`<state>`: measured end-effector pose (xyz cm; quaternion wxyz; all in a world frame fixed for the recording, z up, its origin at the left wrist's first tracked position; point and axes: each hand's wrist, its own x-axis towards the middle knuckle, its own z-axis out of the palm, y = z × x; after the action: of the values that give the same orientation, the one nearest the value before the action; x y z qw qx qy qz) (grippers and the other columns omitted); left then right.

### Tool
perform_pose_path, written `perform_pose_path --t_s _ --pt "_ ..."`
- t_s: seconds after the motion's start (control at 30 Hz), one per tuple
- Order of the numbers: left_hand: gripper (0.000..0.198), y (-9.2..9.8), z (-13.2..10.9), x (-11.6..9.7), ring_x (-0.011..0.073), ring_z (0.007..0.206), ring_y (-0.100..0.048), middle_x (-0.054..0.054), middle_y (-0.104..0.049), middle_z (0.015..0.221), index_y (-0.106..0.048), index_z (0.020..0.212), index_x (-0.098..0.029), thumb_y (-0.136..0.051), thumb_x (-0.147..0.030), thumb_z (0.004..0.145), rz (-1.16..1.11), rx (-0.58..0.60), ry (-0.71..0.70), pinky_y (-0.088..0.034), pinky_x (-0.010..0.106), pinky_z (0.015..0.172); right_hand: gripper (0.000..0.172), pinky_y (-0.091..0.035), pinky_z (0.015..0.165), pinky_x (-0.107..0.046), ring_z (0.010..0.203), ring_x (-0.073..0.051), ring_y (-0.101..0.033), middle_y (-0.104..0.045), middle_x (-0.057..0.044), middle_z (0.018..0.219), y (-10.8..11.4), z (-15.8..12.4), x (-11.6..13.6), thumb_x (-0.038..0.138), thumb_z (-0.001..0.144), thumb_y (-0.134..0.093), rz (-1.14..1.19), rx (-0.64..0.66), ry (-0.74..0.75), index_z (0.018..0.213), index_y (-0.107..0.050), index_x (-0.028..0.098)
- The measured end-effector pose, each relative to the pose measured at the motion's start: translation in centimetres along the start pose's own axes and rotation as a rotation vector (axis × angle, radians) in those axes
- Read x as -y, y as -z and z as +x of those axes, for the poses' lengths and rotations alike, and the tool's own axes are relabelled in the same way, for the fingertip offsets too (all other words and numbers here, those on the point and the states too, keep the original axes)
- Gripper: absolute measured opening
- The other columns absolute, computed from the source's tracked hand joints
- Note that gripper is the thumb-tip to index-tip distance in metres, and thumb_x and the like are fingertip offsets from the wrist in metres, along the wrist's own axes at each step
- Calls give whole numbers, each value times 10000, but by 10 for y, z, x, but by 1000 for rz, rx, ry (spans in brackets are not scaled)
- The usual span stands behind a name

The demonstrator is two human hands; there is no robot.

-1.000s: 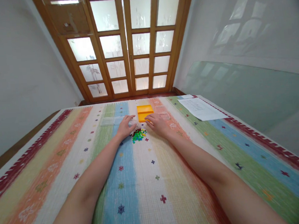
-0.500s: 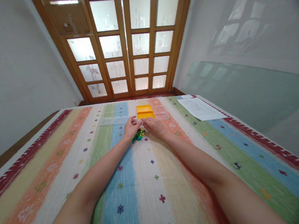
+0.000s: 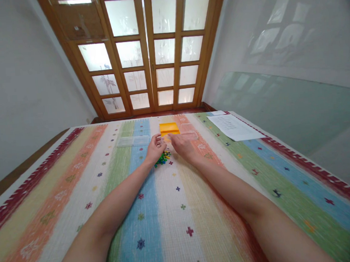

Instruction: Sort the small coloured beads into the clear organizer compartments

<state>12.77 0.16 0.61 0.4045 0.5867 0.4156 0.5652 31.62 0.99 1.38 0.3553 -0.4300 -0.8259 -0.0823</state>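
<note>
Our left hand (image 3: 156,150) has half-curled fingers — their hold we cannot tell. Coloured pieces (image 3: 162,160) lie at its five o'clock, the orange box (image 3: 169,127) at one o'clock. Our right hand (image 3: 182,146) has bent fingers — hold likewise unclear.

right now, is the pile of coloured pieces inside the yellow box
No, the pile lies on the striped tablecloth, outside the yellow box.

A see-through object (image 3: 166,139), outline unclear, shows between an open yellow box (image 3: 169,127) and a loose heap of tiny green, blue and yellow pieces (image 3: 162,160).
</note>
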Motion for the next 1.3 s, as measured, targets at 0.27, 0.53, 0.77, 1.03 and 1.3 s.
perform_pose_path --t_s 0.27,0.53,0.77,1.03,1.3 --pt "581 1 -7 -15 212 1118 -721 117 -611 1422 -560 1322 -228 -620 -123 754 -136 103 -26 -594 370 957 395 -545 868 -370 974 -259 -701 -750 -111 1148 6 2 -9 271 1070 -367 176 -107 -238 1383 -601 213" --pt "450 7 -1 -5 217 984 -740 107 -743 1196 -658 1223 -188 -672 -260 779 -176 60 82 -601 350 857 386 -543 855 -345 955 -235 -707 -746 -91 1141 5 3 -9 377 1083 -400 325 -68 -267 1383 -583 217" --pt "452 19 12 5 222 1058 -695 105 -715 1238 -683 1185 -183 -745 -396 791 -169 -93 95 -559 358 930 360 -559 864 -358 957 -224 -689 -698 -104 1225 3 -1 -4 345 1065 -481 324 -41 -205 1398 -573 243" --pt "417 21 10 3 199 1033 -672 88 -698 1200 -662 1165 -198 -743 -364 791 -134 -121 93 -555 326 899 243 -505 835 -303 894 -191 -672 -739 -62 1049 6 -4 6 323 1048 -574 298 127 -84 1248 -679 232" --pt "371 21 10 7 192 990 -682 81 -705 1157 -642 1150 -196 -724 -332 815 -68 -69 66 -563 337 900 169 -479 831 -283 922 -187 -677 -761 -66 1062 3 -4 6 234 1017 -605 298 176 -80 1131 -727 212"
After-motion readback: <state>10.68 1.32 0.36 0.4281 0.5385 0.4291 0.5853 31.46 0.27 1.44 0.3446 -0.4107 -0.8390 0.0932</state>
